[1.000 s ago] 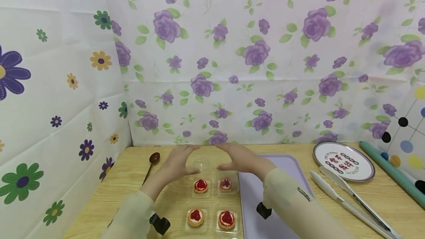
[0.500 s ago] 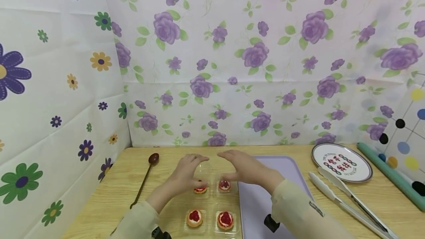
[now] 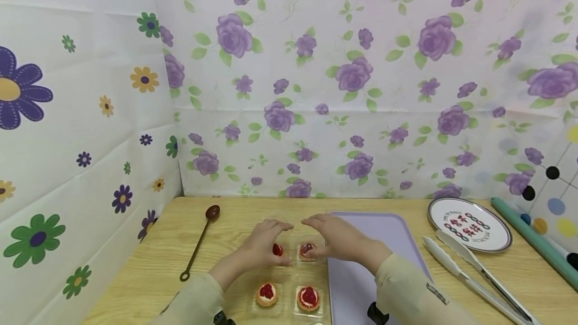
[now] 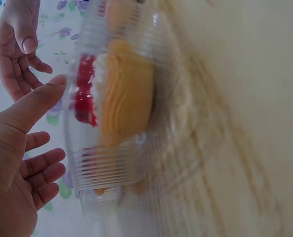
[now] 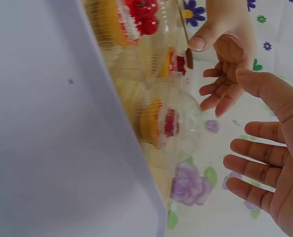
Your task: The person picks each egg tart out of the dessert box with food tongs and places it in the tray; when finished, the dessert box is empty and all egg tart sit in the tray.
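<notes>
The left hand [image 3: 263, 244], fingers apart, is above the back left tart [image 3: 277, 250]. The right hand [image 3: 339, 238], fingers apart too, is above the back right tart [image 3: 305, 248].

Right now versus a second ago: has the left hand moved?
Yes: the left hand has shifted down and right in the head view, now partly covering the back-left tart.
</notes>
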The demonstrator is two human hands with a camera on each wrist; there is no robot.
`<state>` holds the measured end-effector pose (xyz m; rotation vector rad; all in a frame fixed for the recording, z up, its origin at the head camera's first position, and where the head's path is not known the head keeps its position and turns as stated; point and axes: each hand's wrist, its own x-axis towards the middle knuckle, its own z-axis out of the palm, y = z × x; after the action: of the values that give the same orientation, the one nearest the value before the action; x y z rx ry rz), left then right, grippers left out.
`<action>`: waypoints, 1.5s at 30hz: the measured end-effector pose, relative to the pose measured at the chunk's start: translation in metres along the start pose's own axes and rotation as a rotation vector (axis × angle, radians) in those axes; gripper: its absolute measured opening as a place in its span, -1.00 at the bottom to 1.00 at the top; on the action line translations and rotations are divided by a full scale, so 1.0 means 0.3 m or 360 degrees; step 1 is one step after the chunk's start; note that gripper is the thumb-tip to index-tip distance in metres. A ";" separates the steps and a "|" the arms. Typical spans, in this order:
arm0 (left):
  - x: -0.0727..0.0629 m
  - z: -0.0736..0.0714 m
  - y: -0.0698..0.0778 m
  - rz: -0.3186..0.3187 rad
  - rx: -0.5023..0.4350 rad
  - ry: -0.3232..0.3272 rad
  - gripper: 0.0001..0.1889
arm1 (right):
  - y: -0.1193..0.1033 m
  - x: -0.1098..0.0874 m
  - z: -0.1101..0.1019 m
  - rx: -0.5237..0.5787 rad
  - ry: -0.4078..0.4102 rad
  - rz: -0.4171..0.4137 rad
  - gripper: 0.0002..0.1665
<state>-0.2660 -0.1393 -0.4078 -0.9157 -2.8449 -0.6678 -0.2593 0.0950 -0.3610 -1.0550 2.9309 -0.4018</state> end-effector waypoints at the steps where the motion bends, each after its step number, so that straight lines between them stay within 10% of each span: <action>1: 0.001 0.003 0.000 -0.0008 0.0005 -0.0012 -0.17 | 0.001 0.001 0.003 0.0002 -0.0006 0.0002 -0.12; 24: 0.027 0.063 -0.025 -0.0036 0.0104 -0.0159 -0.17 | 0.021 0.077 0.135 -0.0391 -0.0049 -0.0021 -0.08; 45: 0.035 0.066 -0.017 -0.0028 0.0144 -0.0131 -0.21 | 0.028 0.077 0.127 -0.0296 -0.0069 -0.0010 -0.09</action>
<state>-0.2765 -0.1289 -0.4254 -0.9260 -2.9309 -0.5094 -0.2790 0.0776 -0.3978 -1.0762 2.9729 -0.1053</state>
